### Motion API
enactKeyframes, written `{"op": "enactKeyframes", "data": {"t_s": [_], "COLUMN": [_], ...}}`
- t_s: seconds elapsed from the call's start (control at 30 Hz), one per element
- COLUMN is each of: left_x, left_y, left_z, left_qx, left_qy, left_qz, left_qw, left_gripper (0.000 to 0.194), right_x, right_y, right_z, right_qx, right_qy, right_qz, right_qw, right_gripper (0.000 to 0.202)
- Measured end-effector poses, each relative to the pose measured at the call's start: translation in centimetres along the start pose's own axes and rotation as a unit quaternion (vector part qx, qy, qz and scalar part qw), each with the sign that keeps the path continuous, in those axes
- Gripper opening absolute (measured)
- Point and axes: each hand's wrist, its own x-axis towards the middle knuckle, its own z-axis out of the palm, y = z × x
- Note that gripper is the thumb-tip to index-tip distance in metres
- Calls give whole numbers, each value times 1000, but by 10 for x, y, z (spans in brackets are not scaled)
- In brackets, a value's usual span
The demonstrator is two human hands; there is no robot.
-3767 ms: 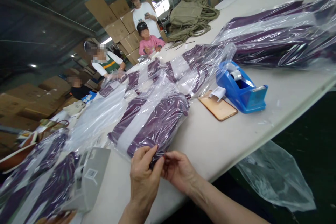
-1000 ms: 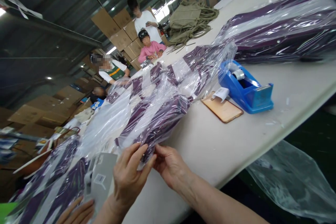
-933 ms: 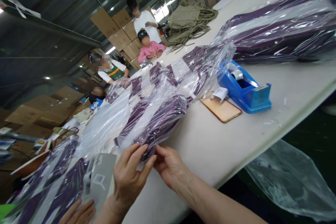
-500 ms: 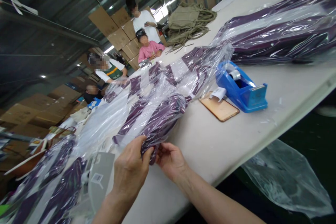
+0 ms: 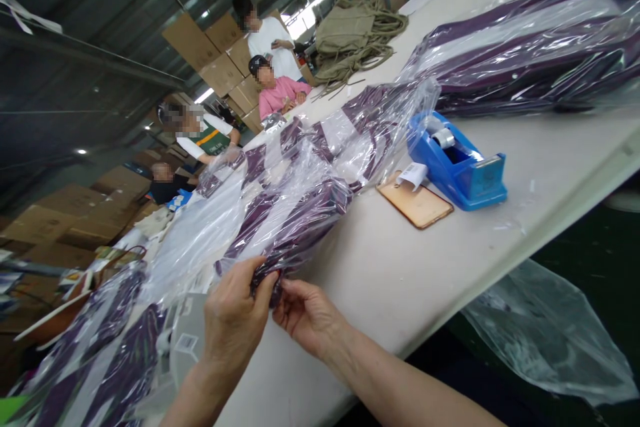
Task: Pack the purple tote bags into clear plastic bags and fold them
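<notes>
A folded purple fabric piece with a pale band, in a clear plastic bag, lies on the white table in front of me. My left hand grips its near end, thumb on top and fingers around the edge. Right beside it, my right hand pinches the same near corner between thumb and fingers. The fingertips partly hide what they press there. To the left of my left hand stands a grey device with a label, partly covered by my wrist.
A blue tape dispenser and a gold phone sit to the right. More bagged purple pieces lie at the far right and left. Olive cords are piled at the back, near several people. A clear plastic bag hangs below the table edge.
Both hands have shifted slightly left and stay on the near corner of the bagged fabric. The view has moved a little; other things lie as before.
</notes>
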Motion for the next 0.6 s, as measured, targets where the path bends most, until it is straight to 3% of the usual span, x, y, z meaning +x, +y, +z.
{"op": "enactKeyframes", "data": {"t_s": [0.2,0.37,0.6], "left_x": [-2,-4,-14], "left_y": [-1,-1,0], "left_z": [1,1,3], "left_qx": [-5,4,-6], "left_qy": [-8,-11,-14], "left_qz": [6,16,32], "left_qw": [1000,1000,999], "left_gripper": [26,26,25], "right_x": [-5,-4,-5], "right_y": [5,7,10], "right_z": [-7,-8,-17], "right_qx": [-49,-126,-102], "right_qy": [-1,15,21], "right_qz": [-67,-108,-92], "right_qw": [997,986,990], "right_gripper": [35,22,23]}}
